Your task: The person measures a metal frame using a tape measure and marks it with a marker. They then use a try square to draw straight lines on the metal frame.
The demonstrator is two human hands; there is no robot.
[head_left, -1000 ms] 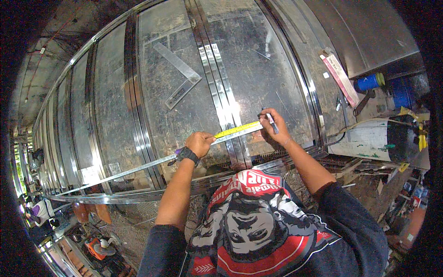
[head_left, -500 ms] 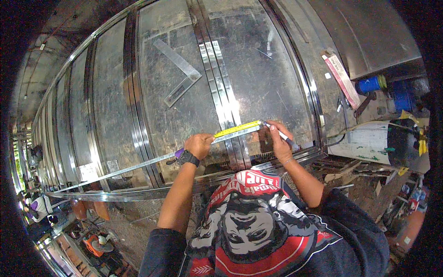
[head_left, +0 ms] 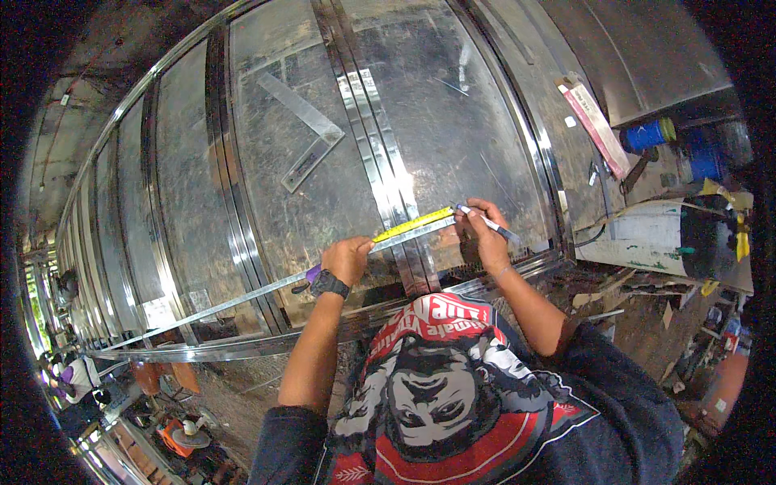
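Note:
My left hand [head_left: 346, 260] is closed around a tape measure, its purple case [head_left: 314, 273] showing beside my wrist. From that hand the yellow tape blade [head_left: 414, 225] runs to the right along a long thin metal strip [head_left: 267, 289]. My right hand [head_left: 487, 234] grips a marker pen [head_left: 491, 223] with a dark barrel, its tip at the right end of the blade and strip. Both hands are above the near side of a shiny metal frame [head_left: 388, 162]. Farther off, left of the frame's middle bars, lies a metal try square [head_left: 311, 129].
Crossbars [head_left: 230, 194] divide the frame over a worn, scratched sheet. Beyond its right edge lie a red-and-white long box [head_left: 594, 125] and a blue can [head_left: 647, 135]. An orange power tool [head_left: 179, 436] sits low at the left. A person [head_left: 74, 376] is at the far left.
The view has turned slightly, shifting the frame and try square a little leftward. Both hands keep their holds, and the pen tip stays at the blade's end.

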